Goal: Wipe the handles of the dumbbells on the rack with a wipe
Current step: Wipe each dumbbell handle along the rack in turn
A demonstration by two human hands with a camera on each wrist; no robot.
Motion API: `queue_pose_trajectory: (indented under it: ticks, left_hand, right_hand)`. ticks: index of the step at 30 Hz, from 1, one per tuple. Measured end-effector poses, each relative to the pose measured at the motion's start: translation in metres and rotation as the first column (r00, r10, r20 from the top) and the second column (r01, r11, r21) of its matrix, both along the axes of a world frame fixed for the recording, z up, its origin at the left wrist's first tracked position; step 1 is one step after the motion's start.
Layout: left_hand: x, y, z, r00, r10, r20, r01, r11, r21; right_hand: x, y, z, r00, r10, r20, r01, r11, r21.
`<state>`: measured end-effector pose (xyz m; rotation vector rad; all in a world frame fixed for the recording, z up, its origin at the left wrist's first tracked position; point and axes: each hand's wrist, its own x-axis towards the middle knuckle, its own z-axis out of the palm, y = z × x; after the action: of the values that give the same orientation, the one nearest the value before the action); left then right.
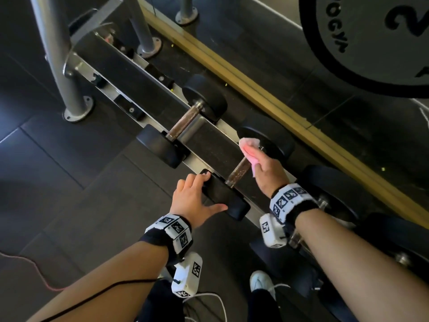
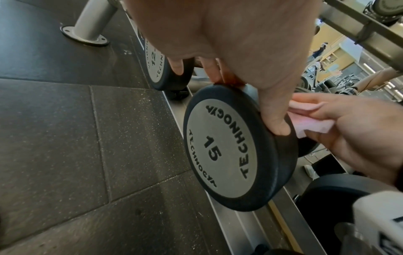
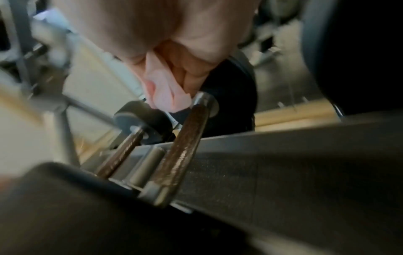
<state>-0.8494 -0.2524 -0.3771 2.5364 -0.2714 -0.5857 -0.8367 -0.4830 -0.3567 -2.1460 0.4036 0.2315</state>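
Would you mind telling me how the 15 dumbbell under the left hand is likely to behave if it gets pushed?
The 15 dumbbell is probably heavy for its size, given its thick solid ends. Those ends are round, so it may roll; the left hand resting on it perhaps guards against that. The pink wipe, by contrast, looks limp.

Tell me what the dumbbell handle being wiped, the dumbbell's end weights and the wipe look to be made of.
Dumbbell handle: metal, by its bright collars; the brown grip surface looks worn or rusty and glints where wet.
End weights: probably matte black rubber or urethane, dull with rounded edges, with a grey printed face reading 15.
Wipe: thin pink cloth or paper, soft and crumpled in the right hand; which one is unclear.
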Motion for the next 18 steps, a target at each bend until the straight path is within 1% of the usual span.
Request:
queue_pose_trajectory:
  ticks: [1,2,4,5,6,7,9,11,13,14,16,18]
  left_hand:
    - [0.000,0.000,0.000,1.000,0.003,-0.005,-0.003,1.000,-0.002]
    - [0.000,0.000,0.000,1.000,0.007,-0.011,-0.007,1.000,-0.006]
    - [-0.001,-0.001,-0.001,1.000,0.014,-0.020,-0.014,1.000,-0.017]
    - [-0.001,-0.001,-0.001,1.000,0.017,-0.023,-0.018,1.000,-0.024]
    - [-0.002,-0.001,-0.001,0.999,0.023,-0.023,-0.024,0.999,-0.031]
    - [-0.002,-0.001,-0.002,0.999,0.029,-0.023,-0.030,0.999,-0.040]
    - [-0.003,-0.001,-0.002,0.999,0.039,-0.022,-0.040,0.998,-0.052]
    - [-0.003,0.000,-0.002,0.999,0.045,-0.028,-0.046,0.998,-0.048]
    - [-0.004,0.000,-0.001,0.998,0.053,-0.036,-0.055,0.997,-0.048]
    - [-0.004,-0.001,-0.001,0.997,0.060,-0.038,-0.062,0.997,-0.053]
    - [-0.004,-0.001,-0.001,0.996,0.074,-0.046,-0.077,0.995,-0.063]
    - [-0.005,-0.002,-0.001,0.995,0.084,-0.057,-0.088,0.993,-0.073]
  right_hand:
    - [0.005,-0.006,-0.006,0.992,0.128,0.014,-0.125,0.983,-0.135]
    - [0.009,-0.010,-0.011,0.967,0.253,0.013,-0.243,0.941,-0.238]
    - [0.014,-0.018,-0.022,0.896,0.443,-0.028,-0.413,0.809,-0.417]
    - [0.016,-0.020,-0.028,0.867,0.493,-0.076,-0.466,0.746,-0.477]
    - [0.016,-0.021,-0.034,0.849,0.513,-0.130,-0.502,0.704,-0.503]
    - [0.016,-0.022,-0.038,0.843,0.511,-0.170,-0.519,0.687,-0.510]
    - [0.016,-0.019,-0.044,0.862,0.476,-0.171,-0.491,0.704,-0.513]
    - [0.013,-0.014,-0.042,0.894,0.438,-0.093,-0.425,0.766,-0.483]
    - [0.008,-0.009,-0.034,0.909,0.417,-0.003,-0.382,0.830,-0.406]
    - [0.006,-0.006,-0.031,0.912,0.410,-0.003,-0.383,0.850,-0.361]
    - [0.004,-0.003,-0.025,0.921,0.380,-0.082,-0.388,0.886,-0.254]
    - [0.008,-0.002,-0.021,0.938,0.314,-0.147,-0.331,0.937,-0.111]
